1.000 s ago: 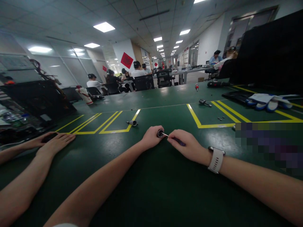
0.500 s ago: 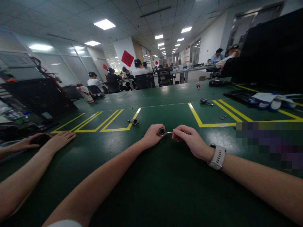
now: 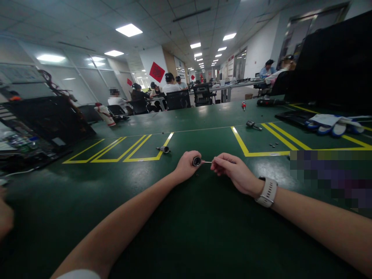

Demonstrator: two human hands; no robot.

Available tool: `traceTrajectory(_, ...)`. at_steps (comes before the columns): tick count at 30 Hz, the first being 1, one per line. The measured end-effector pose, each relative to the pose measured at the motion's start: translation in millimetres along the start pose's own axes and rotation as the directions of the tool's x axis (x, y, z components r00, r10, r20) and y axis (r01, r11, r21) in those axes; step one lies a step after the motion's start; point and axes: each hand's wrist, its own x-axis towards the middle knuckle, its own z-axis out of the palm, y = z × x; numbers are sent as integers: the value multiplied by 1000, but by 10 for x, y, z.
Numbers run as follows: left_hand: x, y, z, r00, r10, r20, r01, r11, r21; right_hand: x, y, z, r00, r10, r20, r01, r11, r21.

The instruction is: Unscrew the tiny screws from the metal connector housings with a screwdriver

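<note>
Near the middle of the green table, my left hand (image 3: 186, 167) is wrapped round a hollow cylindrical metal part (image 3: 197, 161), its round open end towards me. My right hand (image 3: 231, 170), with a watch at the wrist, pinches a thin metal rod-like tool (image 3: 207, 162). The rod's far end meets the side of the metal part; its tip is hidden. My right fingers cover the tool's other end. A tiny dark piece (image 3: 197, 174) lies just below my left hand. Beyond it rests a similar metal part with a thin shaft (image 3: 164, 149).
Further right lie another shafted metal part (image 3: 253, 125) and several tiny pieces (image 3: 273, 145). A red screwdriver (image 3: 243, 105), a dark power drill (image 3: 270, 102) and white-blue gloves (image 3: 334, 124) sit farther back. Yellow tape (image 3: 241, 143) marks the table (image 3: 186, 232). Another person's hand (image 3: 5, 217) shows at left.
The other person's hands at the left have drawn back towards the left edge, and the dark phone-like object there is out of view. My own hands have barely moved.
</note>
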Motion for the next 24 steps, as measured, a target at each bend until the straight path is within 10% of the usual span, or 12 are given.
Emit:
traceTrajectory(6,5,-10,-4,1000,9,27,-4,985,-174,6,-39,-10,999,54,2,-54,989,138)
traceTrajectory(13,3,3,5,999,38,34,-41,995,95,-23,39,20,997,-82,-2,81,987,-139)
traceTrajectory(24,10,-26,28,1000,23,-1,-23,979,-205,12,-43,-16,994,111,1,-109,971,215)
